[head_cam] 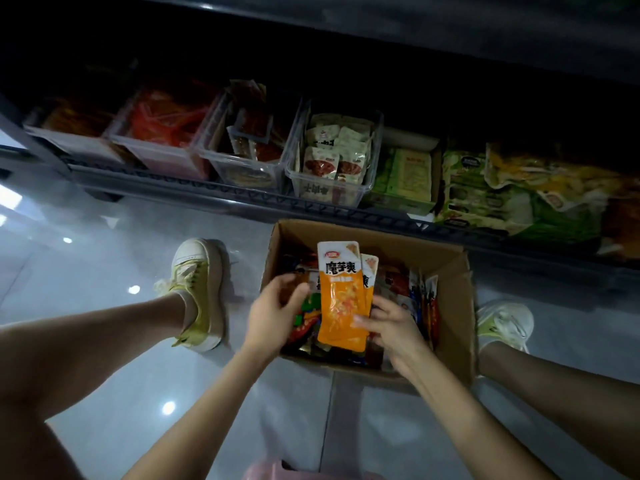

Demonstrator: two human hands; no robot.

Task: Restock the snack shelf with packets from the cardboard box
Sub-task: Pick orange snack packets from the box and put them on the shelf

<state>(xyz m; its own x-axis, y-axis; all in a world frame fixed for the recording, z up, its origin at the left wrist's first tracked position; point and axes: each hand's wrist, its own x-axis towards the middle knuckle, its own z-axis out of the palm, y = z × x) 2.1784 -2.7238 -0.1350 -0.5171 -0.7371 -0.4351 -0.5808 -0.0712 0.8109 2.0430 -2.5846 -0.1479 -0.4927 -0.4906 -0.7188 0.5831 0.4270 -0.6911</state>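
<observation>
Packets are in hand. Our right hand (391,327) pinches the lower edge of two flat orange-and-white plastic snack packets (343,299), thumb on the front face, and holds them upright over the open brown cardboard box (453,282). Our left hand (273,313) is curled at their left edge; we cannot tell whether it grips or only steadies them. Mixed packets lie below both hands. The dark wire snack shelf (242,199) and its clear plastic bins (329,188) stand beyond the hands, just past the box.

We judge the pinch marginal. We advise squaring the pair with the left hand, taking hold across the middle, then confirming the matching bin, since the shelf is dim.
</observation>
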